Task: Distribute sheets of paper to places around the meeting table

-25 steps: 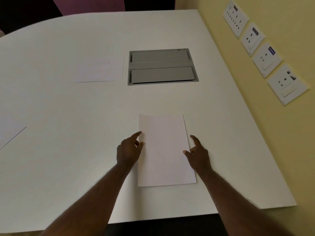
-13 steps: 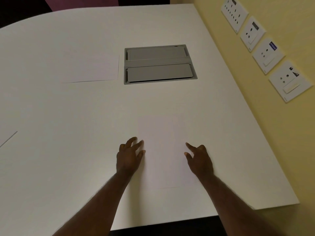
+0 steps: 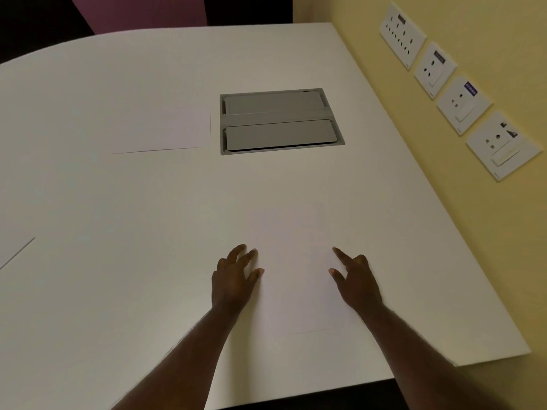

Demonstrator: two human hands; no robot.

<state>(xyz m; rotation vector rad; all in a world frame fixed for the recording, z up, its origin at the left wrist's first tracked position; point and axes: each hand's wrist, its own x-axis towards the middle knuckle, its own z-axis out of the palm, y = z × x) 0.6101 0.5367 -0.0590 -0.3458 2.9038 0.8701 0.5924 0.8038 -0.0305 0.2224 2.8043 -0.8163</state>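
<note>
A white sheet of paper (image 3: 296, 270) lies flat on the white meeting table (image 3: 118, 202) right in front of me, its edges faint against the tabletop. My left hand (image 3: 233, 276) rests at the sheet's left edge with fingers spread. At the right edge is my right hand (image 3: 355, 279), fingers apart, index finger pointing forward. Neither hand holds anything. A second sheet (image 3: 165, 128) lies farther off to the left of the grey hatch. Only the corner of a third sheet (image 3: 11, 250) shows at the far left edge of the view.
A grey cable hatch (image 3: 279, 121) with two closed lids is set into the table beyond the near sheet. A yellow wall with several white socket plates (image 3: 461, 103) runs along the table's right side. A purple chair back (image 3: 139, 11) stands at the far end.
The near sheet has settled flat on the table and its edges have faded into it. Both hands have spread their fingers and drawn back slightly. The view has shifted a little.
</note>
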